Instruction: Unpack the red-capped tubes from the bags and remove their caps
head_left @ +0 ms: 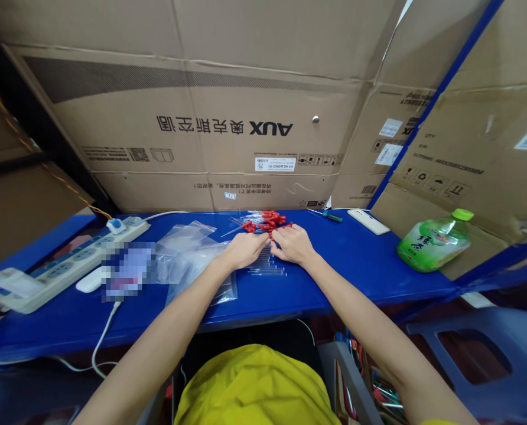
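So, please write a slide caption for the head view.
Left hand and right hand close together at red pieces on a blue table, beside clear bags.

At 1 blue table are 1 left hand, 1 right hand, 1 power strip with 2 plugs, 1 green-handled screwdriver, 1 flat white object, 1 green-capped bottle, several clear bags and many red-ended slim pieces, both too jumbled to count exactly.
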The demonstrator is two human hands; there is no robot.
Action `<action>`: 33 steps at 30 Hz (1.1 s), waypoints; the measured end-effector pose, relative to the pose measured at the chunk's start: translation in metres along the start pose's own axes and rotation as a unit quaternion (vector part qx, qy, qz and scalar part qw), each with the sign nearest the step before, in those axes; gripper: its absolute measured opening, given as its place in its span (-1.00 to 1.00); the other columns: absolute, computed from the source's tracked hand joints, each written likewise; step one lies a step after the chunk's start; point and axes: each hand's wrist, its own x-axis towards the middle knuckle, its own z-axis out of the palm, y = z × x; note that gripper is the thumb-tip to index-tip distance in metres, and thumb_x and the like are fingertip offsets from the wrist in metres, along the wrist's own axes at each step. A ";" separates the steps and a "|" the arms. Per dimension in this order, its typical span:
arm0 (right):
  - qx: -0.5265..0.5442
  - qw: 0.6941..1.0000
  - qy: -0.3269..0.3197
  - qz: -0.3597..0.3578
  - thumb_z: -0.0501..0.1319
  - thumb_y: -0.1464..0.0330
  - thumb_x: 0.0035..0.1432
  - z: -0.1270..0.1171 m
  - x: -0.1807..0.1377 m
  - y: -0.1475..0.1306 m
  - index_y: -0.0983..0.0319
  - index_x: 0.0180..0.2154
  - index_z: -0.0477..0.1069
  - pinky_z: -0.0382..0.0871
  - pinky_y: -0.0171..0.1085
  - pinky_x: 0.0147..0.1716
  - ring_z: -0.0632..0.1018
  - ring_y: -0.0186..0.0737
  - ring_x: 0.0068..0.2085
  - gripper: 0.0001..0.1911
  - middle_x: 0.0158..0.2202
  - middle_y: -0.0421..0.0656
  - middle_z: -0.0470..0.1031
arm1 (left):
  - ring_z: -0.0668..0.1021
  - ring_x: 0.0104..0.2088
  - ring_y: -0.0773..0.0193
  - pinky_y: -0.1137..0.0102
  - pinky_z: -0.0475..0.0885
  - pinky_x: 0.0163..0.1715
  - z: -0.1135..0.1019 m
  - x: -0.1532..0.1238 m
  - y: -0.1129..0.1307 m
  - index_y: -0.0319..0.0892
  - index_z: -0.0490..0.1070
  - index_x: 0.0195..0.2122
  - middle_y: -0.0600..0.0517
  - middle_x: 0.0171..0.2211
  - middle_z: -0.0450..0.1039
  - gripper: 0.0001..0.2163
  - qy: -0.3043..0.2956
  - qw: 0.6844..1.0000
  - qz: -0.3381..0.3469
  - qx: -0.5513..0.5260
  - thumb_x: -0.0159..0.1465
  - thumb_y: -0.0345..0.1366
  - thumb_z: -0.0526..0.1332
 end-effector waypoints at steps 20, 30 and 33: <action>-0.016 1.000 0.003 0.027 0.14 0.21 0.30 0.001 -0.001 0.003 0.25 -0.31 0.55 0.03 -0.14 -0.22 0.45 -0.14 -0.35 -0.70 -0.37 -0.03 0.62 | 0.64 -0.28 0.10 0.34 0.34 -0.28 0.000 0.003 -0.001 -0.11 0.45 -0.06 -0.09 -0.29 0.63 -0.63 0.001 1.000 0.000 0.000 0.59 -0.13 -0.13; -0.010 0.999 -0.002 0.052 0.15 0.20 0.24 0.001 0.001 0.004 0.25 -0.32 0.55 0.03 -0.14 -0.25 0.45 -0.14 -0.38 -0.69 -0.39 -0.01 0.62 | 0.66 -0.25 0.08 0.35 0.35 -0.29 -0.007 0.007 0.007 -0.12 0.44 -0.05 -0.10 -0.29 0.62 -0.66 -0.011 1.000 -0.009 0.010 0.59 -0.16 -0.11; 0.010 0.996 -0.023 0.083 0.14 0.22 0.24 -0.001 -0.001 0.013 0.24 -0.33 0.54 0.08 -0.15 -0.24 0.48 -0.11 -0.34 -0.72 -0.38 0.01 0.61 | 0.66 -0.24 0.08 0.34 0.37 -0.27 -0.007 0.005 0.001 -0.11 0.45 -0.07 -0.11 -0.27 0.63 -0.64 -0.007 1.000 -0.016 0.004 0.59 -0.14 -0.12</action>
